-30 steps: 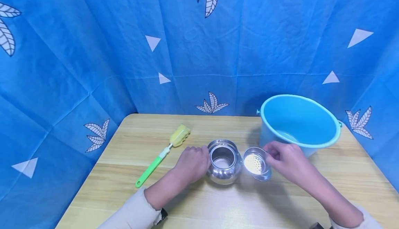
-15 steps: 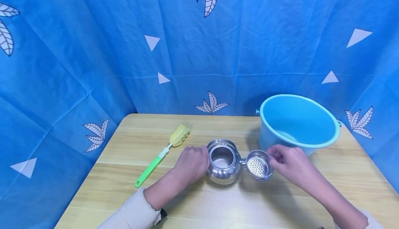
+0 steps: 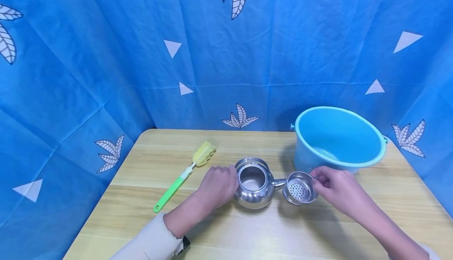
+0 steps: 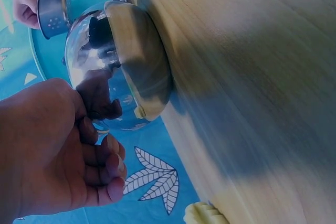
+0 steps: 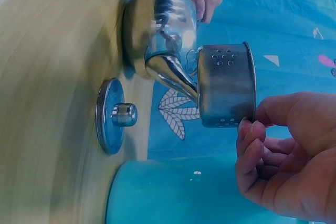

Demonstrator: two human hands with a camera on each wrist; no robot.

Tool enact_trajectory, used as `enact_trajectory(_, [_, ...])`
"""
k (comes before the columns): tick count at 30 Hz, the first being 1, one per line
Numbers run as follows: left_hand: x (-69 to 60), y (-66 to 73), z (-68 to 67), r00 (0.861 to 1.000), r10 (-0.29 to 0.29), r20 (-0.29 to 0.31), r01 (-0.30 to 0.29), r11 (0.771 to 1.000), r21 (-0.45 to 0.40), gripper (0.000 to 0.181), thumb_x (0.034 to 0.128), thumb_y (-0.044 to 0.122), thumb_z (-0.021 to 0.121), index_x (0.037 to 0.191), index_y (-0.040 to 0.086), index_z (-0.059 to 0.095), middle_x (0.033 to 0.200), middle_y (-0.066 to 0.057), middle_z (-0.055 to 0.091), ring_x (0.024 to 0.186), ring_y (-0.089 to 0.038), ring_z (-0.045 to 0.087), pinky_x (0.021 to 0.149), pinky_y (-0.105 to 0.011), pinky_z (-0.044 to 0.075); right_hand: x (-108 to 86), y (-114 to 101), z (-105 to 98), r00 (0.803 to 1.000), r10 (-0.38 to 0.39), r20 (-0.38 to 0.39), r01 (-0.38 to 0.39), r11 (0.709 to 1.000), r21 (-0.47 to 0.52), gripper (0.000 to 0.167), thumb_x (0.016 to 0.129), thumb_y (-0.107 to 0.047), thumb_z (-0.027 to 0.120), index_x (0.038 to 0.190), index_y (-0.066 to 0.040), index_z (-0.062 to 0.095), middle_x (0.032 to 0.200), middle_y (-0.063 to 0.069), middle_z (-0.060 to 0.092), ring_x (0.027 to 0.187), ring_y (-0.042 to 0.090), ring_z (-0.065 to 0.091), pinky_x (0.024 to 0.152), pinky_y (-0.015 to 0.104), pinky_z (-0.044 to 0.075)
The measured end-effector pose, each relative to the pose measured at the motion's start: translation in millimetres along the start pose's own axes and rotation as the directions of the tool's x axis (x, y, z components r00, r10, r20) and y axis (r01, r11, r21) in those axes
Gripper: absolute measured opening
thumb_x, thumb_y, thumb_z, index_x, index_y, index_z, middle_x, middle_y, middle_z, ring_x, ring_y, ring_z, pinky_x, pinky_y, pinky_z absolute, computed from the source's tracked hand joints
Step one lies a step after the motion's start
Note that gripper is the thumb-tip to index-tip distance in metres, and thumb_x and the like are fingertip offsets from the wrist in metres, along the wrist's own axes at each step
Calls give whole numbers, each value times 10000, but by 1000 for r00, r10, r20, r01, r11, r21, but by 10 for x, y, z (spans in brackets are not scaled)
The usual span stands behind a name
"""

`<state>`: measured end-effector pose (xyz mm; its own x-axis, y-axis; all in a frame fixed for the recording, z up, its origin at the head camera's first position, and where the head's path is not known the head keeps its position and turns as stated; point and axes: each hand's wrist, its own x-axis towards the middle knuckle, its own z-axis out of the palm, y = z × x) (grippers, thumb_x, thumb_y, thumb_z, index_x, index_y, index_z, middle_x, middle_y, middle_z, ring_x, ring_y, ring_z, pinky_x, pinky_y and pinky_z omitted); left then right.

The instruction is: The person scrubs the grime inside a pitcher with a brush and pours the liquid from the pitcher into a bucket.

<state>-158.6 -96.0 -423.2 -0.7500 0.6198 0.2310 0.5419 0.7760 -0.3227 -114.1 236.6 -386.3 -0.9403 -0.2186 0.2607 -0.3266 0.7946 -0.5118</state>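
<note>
**Pinched strainer (image 3: 298,189) at three o'clock from the teapot (image 3: 254,198)**

On my head feed, twelve o'clock runs straight away from the person. Nearest to me are the hands. The left hand (image 3: 219,183) grips the teapot at its nine o'clock side, fingers curled, though I cannot tell just which part they hold. The right hand (image 3: 336,185), the nearer one to the strainer, pinches its rim at about two o'clock.

The relation I judge to matter most is strainer to open mouth: the strainer lies at three o'clock from it, just past the spout (image 3: 279,183) and raised off the table (image 3: 247,232). It opens upward, a squat cup with its axis close to upright. The spout points to three, so the teapot's long axis runs nine to three. I cannot tell whether spout and strainer touch.

Lower down, mostly hidden by the strainer on my head feed, a lid (image 5: 106,121) rests knob up. At ten o'clock from the left hand lies a brush (image 3: 185,173), handle toward seven, sponge toward one. Farther out, a bucket (image 3: 302,155) stands between one and two o'clock from the strainer; a curtain (image 3: 226,55) hangs at twelve.
</note>
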Motion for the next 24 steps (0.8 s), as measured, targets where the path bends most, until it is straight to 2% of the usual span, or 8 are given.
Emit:
enact_trajectory(10, [-6, 1, 7, 1000, -1, -21, 1, 1000, 0, 311, 1049, 312, 538, 813, 110, 539, 578, 42, 436, 504, -113, 378, 481, -229, 357, -63, 88, -19, 999, 35, 17, -36, 999, 6, 144, 847, -5, 760, 989, -21, 745, 785, -27, 730, 664, -33, 598, 591, 196, 544])
enact_trajectory(18, [-3, 4, 4, 1000, -5, 3, 5, 1000, 0, 312, 1051, 318, 533, 826, 102, 548, 587, 34, 441, 509, -120, 387, 487, -234, 363, -115, 185, -55, 996, 76, 35, -76, 997, 5, 141, 859, -8, 753, 999, -15, 741, 796, -30, 723, 659, -43, 570, 587, 194, 529])
enact_trajectory(24, [4, 7, 10, 1000, -9, 10, 9, 1000, -10, 314, 1051, 323, 532, 830, 101, 551, 588, 34, 446, 510, -119, 392, 490, -235, 368, -157, 254, -43, 997, 68, 23, -69, 998, 7, 125, 858, 3, 746, 983, -8, 737, 781, -27, 719, 647, -53, 564, 577, 196, 528])
